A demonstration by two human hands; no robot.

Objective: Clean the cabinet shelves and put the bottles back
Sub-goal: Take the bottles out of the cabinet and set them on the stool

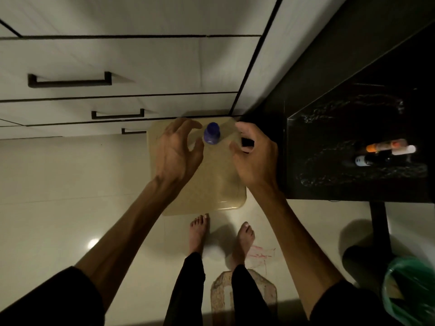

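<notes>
Head view looks straight down past both forearms. Nearest the camera are the person's legs and bare feet (pixel 222 241) on the pale tiled floor (pixel 70 208); a green plastic bag (pixel 409 292) sits at the lower right.

Beyond the feet stands a tan stool (pixel 211 184). On its far part stands a blue-capped bottle (pixel 211 133), upright as far as this steep angle shows, near the stool's far edge.

Hand state:
- left hand (pixel 179 149): fingers spread and loosely curved, holding nothing, just beside the bottle on its left.
- right hand (pixel 255 154): fingers spread and curved, holding nothing, apart from the bottle on its right. A dark shape lies behind its fingers; what it is cannot be told.

To the right, a dark surface (pixel 353 184) carries further bottles (pixel 386 152) lying on their sides. Farthest away are white drawer fronts (pixel 117 62) with dark handles (pixel 70 81).

Judged step: reaching to collect the bottle from the stool.

Hazards from this position:
1. Tipping. The bottle appears narrow; a finger striking the cap before the grip closes could knock it over.
2. Dropping. It stands close to the far edge, so a push could send it off the stool onto the floor.
3. Poor light. Dim conditions make the approach harder to judge.
</notes>
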